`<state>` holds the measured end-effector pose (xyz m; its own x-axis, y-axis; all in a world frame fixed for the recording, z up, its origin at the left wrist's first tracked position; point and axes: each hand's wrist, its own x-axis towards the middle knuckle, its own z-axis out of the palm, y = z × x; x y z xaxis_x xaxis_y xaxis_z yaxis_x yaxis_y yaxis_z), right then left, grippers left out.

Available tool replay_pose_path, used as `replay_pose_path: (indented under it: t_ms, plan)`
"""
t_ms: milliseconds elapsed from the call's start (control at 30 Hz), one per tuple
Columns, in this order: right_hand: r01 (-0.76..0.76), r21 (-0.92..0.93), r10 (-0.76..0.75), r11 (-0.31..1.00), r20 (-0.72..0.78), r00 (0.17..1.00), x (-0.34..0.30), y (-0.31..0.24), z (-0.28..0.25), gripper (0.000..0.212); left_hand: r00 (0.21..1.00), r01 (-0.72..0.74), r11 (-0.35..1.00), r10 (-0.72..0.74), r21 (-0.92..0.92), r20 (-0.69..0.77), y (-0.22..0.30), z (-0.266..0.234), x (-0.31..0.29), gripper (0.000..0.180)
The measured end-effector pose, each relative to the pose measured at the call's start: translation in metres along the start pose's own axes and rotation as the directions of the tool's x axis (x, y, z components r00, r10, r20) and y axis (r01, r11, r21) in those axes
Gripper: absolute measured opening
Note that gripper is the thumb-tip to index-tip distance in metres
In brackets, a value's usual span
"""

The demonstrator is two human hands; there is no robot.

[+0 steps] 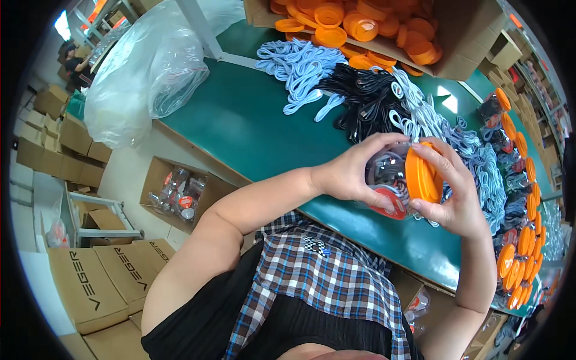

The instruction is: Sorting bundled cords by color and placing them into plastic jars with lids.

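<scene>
Between my two hands is a clear plastic jar (pixel 386 170), tilted on its side above the green table, with coiled cables inside and a red round label on its wall. My left hand (pixel 351 171) wraps around the jar's body. An orange screw lid (pixel 425 174) sits on the jar's mouth, and my right hand (pixel 453 189) grips its rim with thumb and fingers. Just beyond the jar lie bundles of black cables (pixel 366 99), white cables (pixel 414 105) and grey-blue cables (pixel 486 174). Light blue cables (pixel 303 66) are heaped farther left.
A cardboard box of orange lids (pixel 360 27) stands at the table's far side. Filled jars with orange lids (pixel 516 264) line the right edge. Left of the green table (pixel 240 120) are a plastic bag (pixel 150 84), an open carton of clear jars (pixel 180 195) and stacked cartons (pixel 90 288).
</scene>
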<state>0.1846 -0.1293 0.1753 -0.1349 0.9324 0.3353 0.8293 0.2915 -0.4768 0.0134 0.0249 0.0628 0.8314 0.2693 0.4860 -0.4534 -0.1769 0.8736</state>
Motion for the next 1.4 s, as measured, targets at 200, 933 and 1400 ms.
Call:
replay_pose_path:
  t_ms: [200,933,1400]
  plan:
    - [-0.039,-0.012,0.038,0.999,-0.072,0.997,0.000,-0.009,0.009,0.072,0.991,-0.064,0.948,0.096,0.313,-0.088,0.009,0.011,-0.004,0.102]
    - [-0.605,-0.475,0.413,0.639,-0.452,0.791,0.065,0.235,-0.142,0.076,0.995,0.082,0.785,-0.028,0.614,-0.098,-0.012,-0.059,-0.059,0.055]
    - [-0.691,-0.532,0.574,0.490,-0.400,0.714,0.061,0.474,-0.111,0.065,0.860,0.420,0.750,-0.149,0.511,-0.488,-0.050,-0.113,-0.080,0.033]
